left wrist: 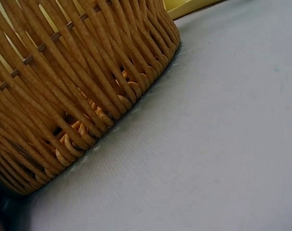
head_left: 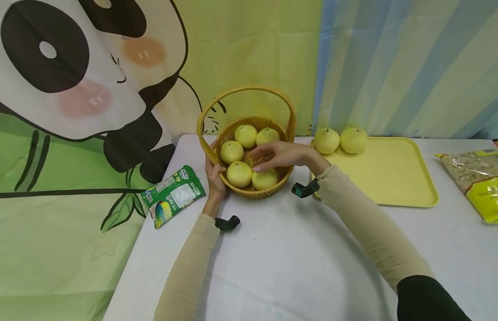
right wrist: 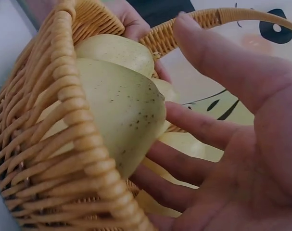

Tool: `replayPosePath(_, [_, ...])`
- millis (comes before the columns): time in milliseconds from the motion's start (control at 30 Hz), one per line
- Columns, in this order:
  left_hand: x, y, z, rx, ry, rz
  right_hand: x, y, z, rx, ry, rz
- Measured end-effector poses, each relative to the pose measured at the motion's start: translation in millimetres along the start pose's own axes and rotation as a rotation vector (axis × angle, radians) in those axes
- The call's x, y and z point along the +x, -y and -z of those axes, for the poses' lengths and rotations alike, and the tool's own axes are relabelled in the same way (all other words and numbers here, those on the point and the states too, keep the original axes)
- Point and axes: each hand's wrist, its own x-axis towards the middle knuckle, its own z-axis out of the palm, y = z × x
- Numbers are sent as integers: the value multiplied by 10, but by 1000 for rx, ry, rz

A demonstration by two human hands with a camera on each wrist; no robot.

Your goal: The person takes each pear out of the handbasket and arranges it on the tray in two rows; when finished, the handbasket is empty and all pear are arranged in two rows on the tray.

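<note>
A woven wicker basket (head_left: 255, 195) with a tall arched handle stands on the white table, holding several pale yellow pears (head_left: 239, 174). My left hand (head_left: 215, 178) grips its left side, thumb at the rim; the left wrist view has the basket's woven wall (left wrist: 73, 82) close up. Over the basket's inside reaches my right hand (head_left: 287, 154), its fingers spread and loosely bent. In the right wrist view, fingertips lie right at a speckled pear (right wrist: 119, 108) by the near rim, the thumb held away from it.
Two more pears (head_left: 353, 139) sit at the back left of a yellow tray (head_left: 387, 174), right of the basket. A green snack packet (head_left: 174, 196) lies to the left. At the far right is a clear and yellow bag (head_left: 479, 183). A printed curtain (head_left: 249, 53) hangs behind the table.
</note>
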Motion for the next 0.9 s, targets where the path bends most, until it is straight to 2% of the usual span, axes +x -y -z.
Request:
replayPosePath(267, [-11,5,-20,15,-20,10,99,0,-9,-61,76,-59])
replayPosePath(500, [-9,-4,-28,13,-18,6,117,14,-8,-103,110,-104])
replayPosePath(733, [-7,-3,-11,13,-9,1,96,28,-40,-206,52,-134])
replayPosePath(900, [-16,-6,-7,11,-15,11,77,46,-69,-235,-5,-103])
